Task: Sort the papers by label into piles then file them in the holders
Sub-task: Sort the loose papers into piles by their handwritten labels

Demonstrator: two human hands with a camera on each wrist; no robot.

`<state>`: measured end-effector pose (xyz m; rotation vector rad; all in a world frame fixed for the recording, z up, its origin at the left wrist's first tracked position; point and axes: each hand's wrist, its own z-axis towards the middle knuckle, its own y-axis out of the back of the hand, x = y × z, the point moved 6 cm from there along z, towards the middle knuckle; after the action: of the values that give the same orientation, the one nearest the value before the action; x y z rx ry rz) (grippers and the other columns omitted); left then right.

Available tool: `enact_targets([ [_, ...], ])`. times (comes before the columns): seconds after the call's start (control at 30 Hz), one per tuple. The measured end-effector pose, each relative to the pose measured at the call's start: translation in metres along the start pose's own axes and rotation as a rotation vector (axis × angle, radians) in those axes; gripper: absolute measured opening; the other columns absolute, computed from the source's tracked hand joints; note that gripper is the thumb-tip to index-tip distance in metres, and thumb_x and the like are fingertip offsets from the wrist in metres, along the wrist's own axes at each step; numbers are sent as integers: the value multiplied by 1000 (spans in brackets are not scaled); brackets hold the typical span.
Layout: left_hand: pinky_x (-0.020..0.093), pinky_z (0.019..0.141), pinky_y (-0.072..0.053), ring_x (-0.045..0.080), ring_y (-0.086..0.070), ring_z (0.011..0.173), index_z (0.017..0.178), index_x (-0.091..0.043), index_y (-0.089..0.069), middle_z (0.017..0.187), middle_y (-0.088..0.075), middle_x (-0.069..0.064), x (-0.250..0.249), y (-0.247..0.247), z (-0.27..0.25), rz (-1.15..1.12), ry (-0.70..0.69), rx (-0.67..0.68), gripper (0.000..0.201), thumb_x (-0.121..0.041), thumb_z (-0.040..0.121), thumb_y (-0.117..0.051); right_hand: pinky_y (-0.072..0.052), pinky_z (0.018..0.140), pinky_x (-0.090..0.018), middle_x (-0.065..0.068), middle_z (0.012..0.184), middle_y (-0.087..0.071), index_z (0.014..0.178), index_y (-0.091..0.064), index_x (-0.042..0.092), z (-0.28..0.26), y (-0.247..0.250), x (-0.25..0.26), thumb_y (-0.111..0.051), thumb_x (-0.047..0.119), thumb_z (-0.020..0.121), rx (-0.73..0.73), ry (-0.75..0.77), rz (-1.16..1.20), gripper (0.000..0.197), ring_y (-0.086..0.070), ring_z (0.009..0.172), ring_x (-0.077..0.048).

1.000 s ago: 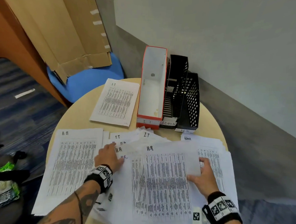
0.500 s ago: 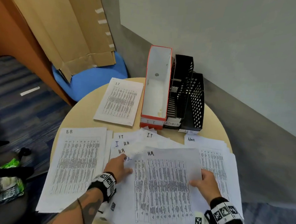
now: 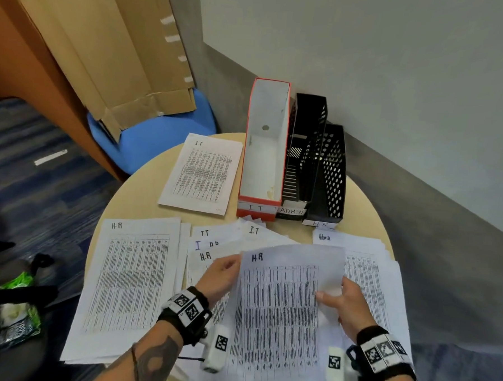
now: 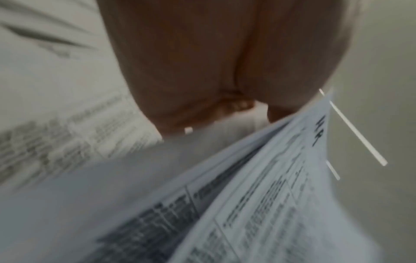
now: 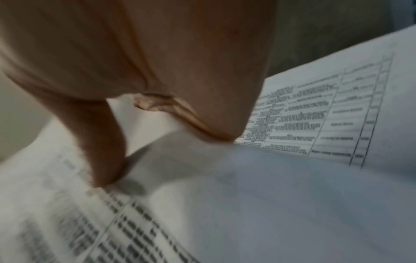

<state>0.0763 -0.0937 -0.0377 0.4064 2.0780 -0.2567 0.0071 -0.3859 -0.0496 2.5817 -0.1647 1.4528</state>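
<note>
Both hands grip an H.R sheet lifted above the unsorted papers, in front of the red IT holder: left hand pinching its left edge, right hand its right. The sheet hides most fingers, and both wrist views are blurred.

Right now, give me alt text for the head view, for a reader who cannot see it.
Both hands hold up an H.R sheet over a round table spread with papers: the left hand grips its left edge, the right hand its right. Behind stand three empty holders, labelled IT, ADMIN and H.R.
</note>
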Motion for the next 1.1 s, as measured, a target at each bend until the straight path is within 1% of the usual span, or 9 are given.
enact_targets([
  [0.13, 47, 105, -51, 22, -59, 123, 134, -23, -60, 138, -60, 1, 13, 64, 19, 642, 46, -407, 77, -78, 80, -61, -36, 118, -49, -4, 159, -41, 157, -32, 18, -5, 17, -4, -81, 10, 83, -96, 16, -154, 89, -43, 142, -25],
  [0.27, 51, 107, -44, 27, -44, 136, 151, -30, -38, 153, -41, 0, 37, 93, 30, 1129, 163, -362, 87, -62, 79, -75, -24, 123, -51, -6, 166, -25, 161, -20, 16, -6, 27, -10, -81, 7, 83, -132, 2, -159, 99, -28, 151, -29],
  [0.47, 43, 104, -48, 20, -54, 126, 139, -29, -56, 141, -55, -5, 23, 90, 19, 1136, 18, -498, 52, -49, 93, -67, -28, 122, -53, -4, 164, -32, 159, -27, 22, -7, 23, -17, -89, 23, 73, -135, -5, -186, 106, -36, 148, -27],
  [0.6, 38, 78, -59, 21, -67, 87, 104, -27, -64, 104, -73, -2, 17, 77, 6, 772, -37, -543, 6, -27, 101, -60, -27, 122, -53, -6, 163, -31, 159, -26, 19, -5, 20, -16, -84, 9, 80, -144, 31, -166, 98, -33, 148, -29],
  [0.7, 30, 58, -55, 15, -68, 64, 91, -24, -62, 85, -76, -4, 7, 60, -3, 441, -115, -438, 17, -8, 97, -66, -39, 112, -45, -3, 142, -54, 147, -40, 19, -9, 17, -4, -86, 1, 75, -53, 70, -77, 87, -55, 129, -22],
  [0.83, 34, 82, -58, 14, -74, 82, 90, -19, -77, 89, -79, -1, -33, 22, -20, 208, -280, -138, 13, -6, 88, -78, -55, 95, -53, -20, 113, -74, 118, -67, 0, -11, 14, 1, -101, 30, 46, 166, 41, 68, 84, -71, 106, -38],
  [0.93, 34, 90, -56, 18, -73, 95, 90, -17, -77, 100, -78, -2, -57, -10, -30, 142, -332, 119, 6, -17, 95, -72, -53, 76, -36, -16, 104, -72, 70, -76, 11, -9, 11, 18, -81, 5, 70, 185, 115, 90, 7, -64, 103, -34],
  [1.03, 31, 75, -46, 16, -58, 74, 90, -11, -73, 80, -66, -4, -62, -41, -35, 49, -331, 302, 17, -24, 100, -66, -50, 92, -42, -14, 128, -68, 67, -78, 20, -3, 7, 26, -63, -7, 89, 184, 177, 75, 38, -63, 116, -31],
  [1.1, 29, 70, -44, 15, -56, 69, 85, -20, -74, 76, -64, -3, -61, -49, -36, 14, -306, 323, 24, -32, 102, -62, -50, 90, -39, -13, 111, -76, 66, -75, 11, -6, 3, 29, -65, -4, 86, 149, 176, -21, 26, -70, 106, -30],
])
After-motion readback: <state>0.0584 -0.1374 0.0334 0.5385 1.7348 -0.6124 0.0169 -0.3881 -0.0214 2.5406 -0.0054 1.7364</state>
